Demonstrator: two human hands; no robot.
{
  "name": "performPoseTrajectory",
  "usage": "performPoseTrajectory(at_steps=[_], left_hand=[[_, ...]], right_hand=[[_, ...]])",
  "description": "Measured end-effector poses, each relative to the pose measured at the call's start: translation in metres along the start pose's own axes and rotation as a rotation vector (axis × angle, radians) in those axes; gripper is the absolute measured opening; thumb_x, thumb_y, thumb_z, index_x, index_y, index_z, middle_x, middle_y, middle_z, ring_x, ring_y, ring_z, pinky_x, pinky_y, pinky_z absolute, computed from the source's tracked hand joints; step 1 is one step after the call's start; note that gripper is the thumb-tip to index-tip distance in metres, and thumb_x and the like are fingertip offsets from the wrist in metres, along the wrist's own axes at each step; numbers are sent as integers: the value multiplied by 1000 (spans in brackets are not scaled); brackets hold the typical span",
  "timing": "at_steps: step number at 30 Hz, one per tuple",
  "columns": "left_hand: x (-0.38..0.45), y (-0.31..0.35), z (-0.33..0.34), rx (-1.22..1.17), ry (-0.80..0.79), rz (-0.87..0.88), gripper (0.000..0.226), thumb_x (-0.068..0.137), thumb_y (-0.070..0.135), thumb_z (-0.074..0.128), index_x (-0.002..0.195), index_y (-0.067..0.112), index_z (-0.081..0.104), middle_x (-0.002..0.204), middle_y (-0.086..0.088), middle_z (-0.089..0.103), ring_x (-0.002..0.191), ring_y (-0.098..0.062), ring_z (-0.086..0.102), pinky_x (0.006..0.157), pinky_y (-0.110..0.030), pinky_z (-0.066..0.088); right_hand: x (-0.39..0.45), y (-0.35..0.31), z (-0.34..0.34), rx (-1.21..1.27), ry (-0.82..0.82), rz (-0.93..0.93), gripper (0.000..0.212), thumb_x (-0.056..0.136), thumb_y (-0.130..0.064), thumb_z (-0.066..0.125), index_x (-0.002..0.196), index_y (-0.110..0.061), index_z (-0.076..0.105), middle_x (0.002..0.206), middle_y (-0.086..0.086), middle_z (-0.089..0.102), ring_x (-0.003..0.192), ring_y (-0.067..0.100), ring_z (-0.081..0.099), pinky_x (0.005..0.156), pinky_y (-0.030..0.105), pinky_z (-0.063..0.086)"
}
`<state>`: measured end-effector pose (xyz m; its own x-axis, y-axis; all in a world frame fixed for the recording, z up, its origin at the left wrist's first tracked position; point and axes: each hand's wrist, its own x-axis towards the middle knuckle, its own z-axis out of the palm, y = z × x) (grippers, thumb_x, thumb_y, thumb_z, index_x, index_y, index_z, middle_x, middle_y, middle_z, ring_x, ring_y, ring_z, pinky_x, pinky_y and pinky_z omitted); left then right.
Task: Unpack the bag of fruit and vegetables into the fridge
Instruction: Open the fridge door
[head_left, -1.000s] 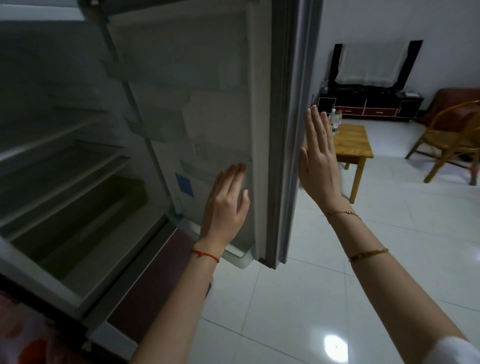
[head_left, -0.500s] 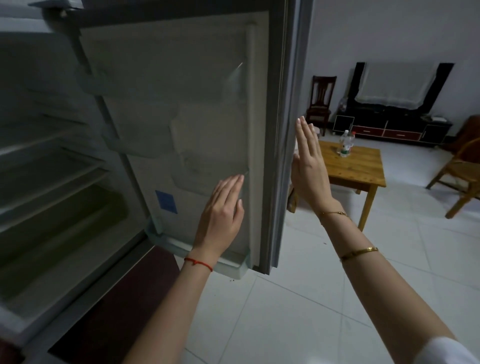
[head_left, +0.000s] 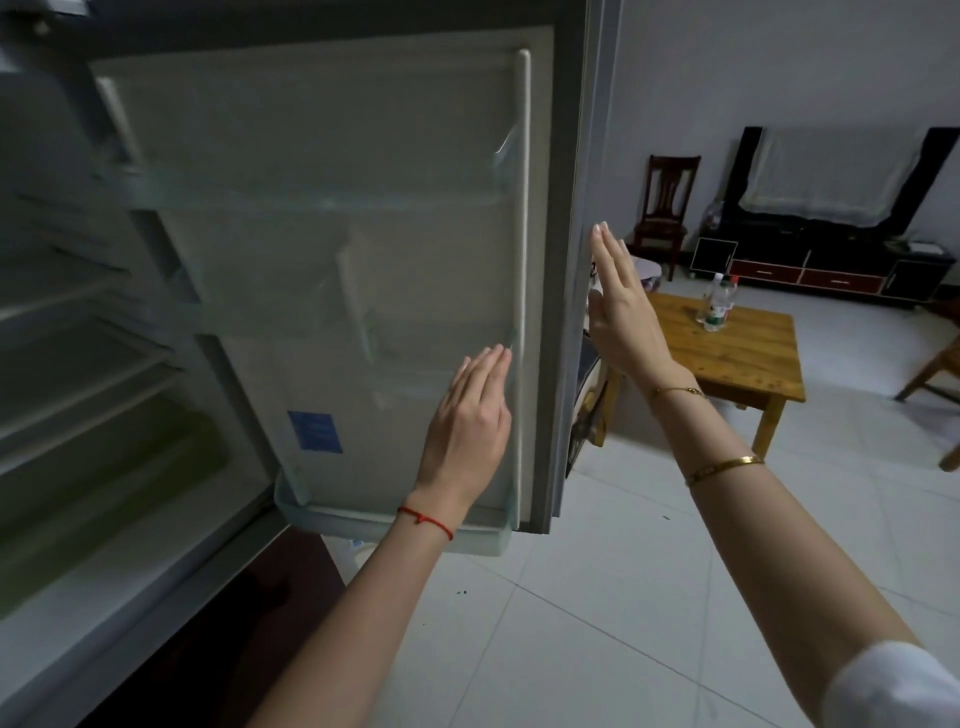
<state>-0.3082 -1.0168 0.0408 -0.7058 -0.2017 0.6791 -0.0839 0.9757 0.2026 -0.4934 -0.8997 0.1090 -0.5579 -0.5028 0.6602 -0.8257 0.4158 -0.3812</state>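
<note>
two flat hands at the open fridge door (head_left: 363, 249).
left hand (head_left: 465, 426) hovers at the door's inner side, right hand (head_left: 621, 312) at its outer edge, fingers straight, holding nothing; bag unseen.

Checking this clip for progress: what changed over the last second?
The view panned right, showing more of the room; the door looks swung slightly wider. Both hands stayed open and flat, left hand by the door's inner side, right hand at its outer edge. Nothing grasped or released. The fridge shelves stay bare.
</note>
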Motion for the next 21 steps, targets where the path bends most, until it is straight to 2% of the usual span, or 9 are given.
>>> performPoseTrajectory(at_steps=[4, 7, 10, 16, 21], left_hand=[[30, -5, 23, 46, 5, -2, 49, 94, 6, 43, 143, 4, 41, 145, -11, 48, 137, -22, 42, 119, -36, 23], [52, -11, 38, 59, 12, -5, 48, 92, 7, 43, 140, 3, 46, 141, -11, 52, 134, -23, 46, 117, -37, 29], [71, -18, 54, 65, 2, 11, 48, 92, 9, 40, 140, 4, 46, 141, -10, 52, 134, -22, 46, 117, -37, 31], [102, -35, 82, 86, 0, -4, 46, 93, 8, 43, 139, 4, 47, 141, -9, 53, 135, -20, 45, 117, -35, 29], [121, -46, 98, 130, -17, -31, 47, 95, 13, 34, 140, 5, 46, 141, -9, 53, 134, -21, 45, 117, -37, 30]], right_hand=[[33, 21, 17, 49, -1, 4, 73, 93, 9, 36, 157, -14, 9, 164, 0, 5, 152, 17, 0, 123, 31, 8], [58, 37, 30, 63, 7, -1, 78, 88, 14, 36, 156, -15, 11, 164, 1, 8, 152, 16, 3, 121, 25, 8], [82, 53, 45, 77, 8, -9, 83, 83, 19, 36, 156, -15, 13, 164, 0, 9, 151, 15, 5, 122, 28, 13], [131, 81, 81, 123, -19, -18, 82, 85, 16, 36, 156, -17, 13, 164, -1, 10, 152, 17, 5, 124, 39, 16], [165, 93, 103, 150, -42, -17, 82, 85, 15, 40, 156, -17, 15, 163, -1, 12, 151, 16, 8, 124, 35, 13]])
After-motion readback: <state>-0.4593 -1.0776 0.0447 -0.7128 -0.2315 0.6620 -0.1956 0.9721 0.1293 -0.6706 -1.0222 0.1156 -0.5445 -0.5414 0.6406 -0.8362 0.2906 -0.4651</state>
